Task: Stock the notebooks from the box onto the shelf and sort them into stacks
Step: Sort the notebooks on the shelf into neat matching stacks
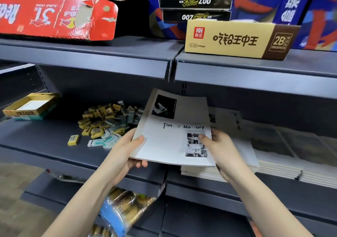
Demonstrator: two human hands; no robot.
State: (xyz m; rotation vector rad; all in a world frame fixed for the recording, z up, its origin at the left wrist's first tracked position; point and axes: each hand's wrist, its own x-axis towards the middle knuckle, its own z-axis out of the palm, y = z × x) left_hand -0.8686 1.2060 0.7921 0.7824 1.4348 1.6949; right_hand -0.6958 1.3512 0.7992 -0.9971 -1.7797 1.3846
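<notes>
Nearest the camera: two bare forearms reach forward over a dark grey lower shelf [200, 220], where a blue-edged snack bag [125, 207] lies at the front left. A patch of brownish floor [14, 191] shows at far left. The left hand [127, 152] grips the lower left edge of a notebook [173, 140], thumb on the cover and fingers curled beneath. The right hand [221, 150] holds the right edge, thumb pressed on the cover, fingers behind it. The notebook has a pale cover with a black photo at upper left, a title line across the middle and a strip of small photos at lower right. It is held tilted, above the front of the middle shelf [45, 134] and partly over a stack of like notebooks [198, 173]. More notebook stacks [284, 156], with darker covers, lie side by side to the right on the same shelf. Left of the notebook is a loose pile of yellow and teal erasers [107, 121], one yellow eraser [73, 139] apart from it. Further left sits a small open yellow tray box [31, 106]. The upper shelf [109, 57], same grey metal, carries a torn red carton [54, 15] at left and a tan and brown box [237, 39] marked 2B at right. Behind that box are two black boxes [195, 2] and a blue patterned carton [259, 6].
</notes>
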